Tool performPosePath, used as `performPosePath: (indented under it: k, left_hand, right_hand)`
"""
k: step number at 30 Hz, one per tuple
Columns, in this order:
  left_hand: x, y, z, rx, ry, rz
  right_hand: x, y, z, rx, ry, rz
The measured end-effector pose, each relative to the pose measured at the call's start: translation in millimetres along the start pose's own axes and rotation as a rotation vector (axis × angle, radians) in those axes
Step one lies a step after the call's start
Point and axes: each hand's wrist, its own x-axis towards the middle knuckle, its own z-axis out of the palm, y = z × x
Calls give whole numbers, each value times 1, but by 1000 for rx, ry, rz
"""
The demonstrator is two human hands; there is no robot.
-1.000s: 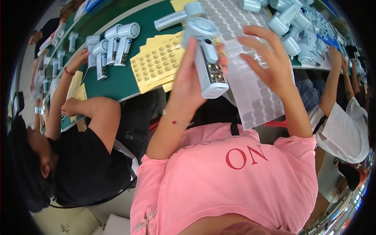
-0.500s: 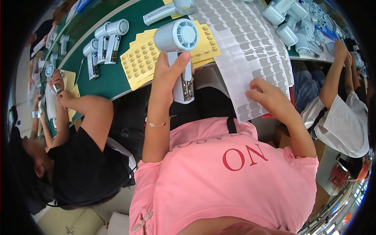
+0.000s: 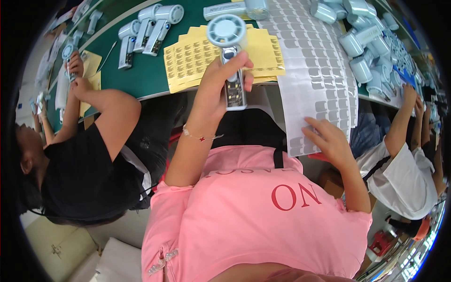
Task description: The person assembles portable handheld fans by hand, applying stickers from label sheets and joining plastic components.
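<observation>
A light-blue handheld fan (image 3: pixel 226 32) stands upright in my left hand (image 3: pixel 217 80), its round grille at the top. My thumb lies across the handle, which shows exposed electronics on its front. My right hand (image 3: pixel 332 142) is at the near part of a pale sheet of grey stickers (image 3: pixel 295 89), its fingers apart over the sheet's lower stickers. Whether the fingertips press on the sheet I cannot tell. The sheet hangs over the table's near edge. Behind the fan lie overlapping yellow label sheets (image 3: pixel 185 63).
On the green table (image 3: pixel 105 44), several fans (image 3: pixel 152 33) lie to the left and another fan (image 3: pixel 225 10) lies at the back. A pile of light-blue fans (image 3: pixel 369 47) is at the right. One person (image 3: pixel 89 164) works at my left, another (image 3: pixel 399 174) at my right.
The held fan has turned, its grille and electronics now facing me more. My right hand's fingers have gone from curled to more stretched out. The view has shifted somewhat.
</observation>
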Motion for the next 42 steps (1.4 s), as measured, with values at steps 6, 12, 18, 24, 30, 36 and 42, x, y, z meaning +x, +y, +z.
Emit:
performPosePath:
  k: [6,12,18,24,30,36,42]
  left_hand:
    - [9,13,-8,-291,92,32]
    - [9,22,-10,-422,-7,10]
    - [9,17,-18,-108,132,92]
    - [0,16,-4,-367,153,-11]
    - [1,5,-2,-829,98,-185]
    - [-2,11,12,-757,91,-199]
    - [-1,10,12,-782,60,-221]
  right_hand:
    - [-27,2,-5,0,257,60]
    - [32,-48,-10,1006,1071,394]
    - [92,-73,17,1560,741,323]
    - [113,-78,15,1495,638,237]
    - [119,-87,8,1504,561,272]
    - [128,-90,2,1141,678,274]
    - [129,-89,3,956,737,238]
